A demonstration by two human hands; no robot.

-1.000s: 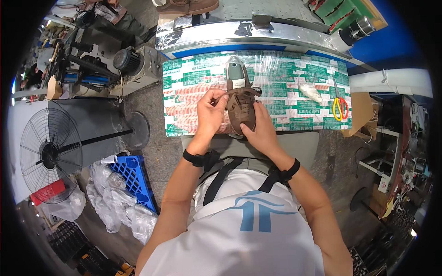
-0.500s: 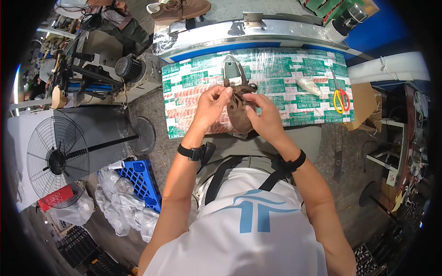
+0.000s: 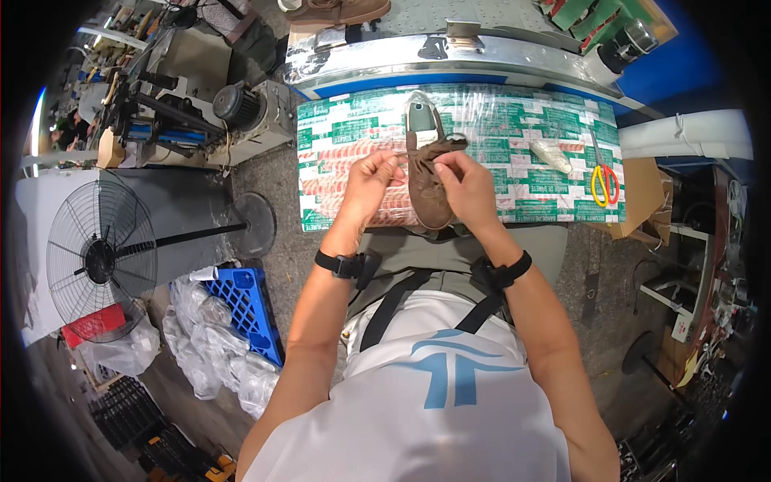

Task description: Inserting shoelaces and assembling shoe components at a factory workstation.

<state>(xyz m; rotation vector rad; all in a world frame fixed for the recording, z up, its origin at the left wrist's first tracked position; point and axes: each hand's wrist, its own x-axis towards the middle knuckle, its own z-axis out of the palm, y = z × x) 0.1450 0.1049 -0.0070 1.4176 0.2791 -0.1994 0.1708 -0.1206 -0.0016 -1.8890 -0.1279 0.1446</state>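
A brown lace-up shoe [image 3: 431,202] lies in front of me, toe toward me, its opening and greenish insole [image 3: 421,118] facing away. Bunched brown laces and tongue [image 3: 440,149] rise at its middle. To the left of the shoe is my left hand [image 3: 372,183], thumb and fingers pinched together; whatever is between them is too small to make out. My right hand [image 3: 470,189] reaches over the shoe's right side, its thumb and forefinger pinched on a shoelace. Both palms are partly turned from view.
The shoe rests on a board covered in green, white and red tape [image 3: 514,197]. Yellow-and-red scissors [image 3: 604,185] and a whitish wrapped bundle [image 3: 552,156] lie at its right. Another brown shoe [image 3: 341,10] stands beyond the metal rail [image 3: 385,63]. A fan [image 3: 99,259] stands left.
My hands have moved apart from over the laces, the left one now off to the shoe's left side. More of the shoe shows. The whole view has shifted slightly.
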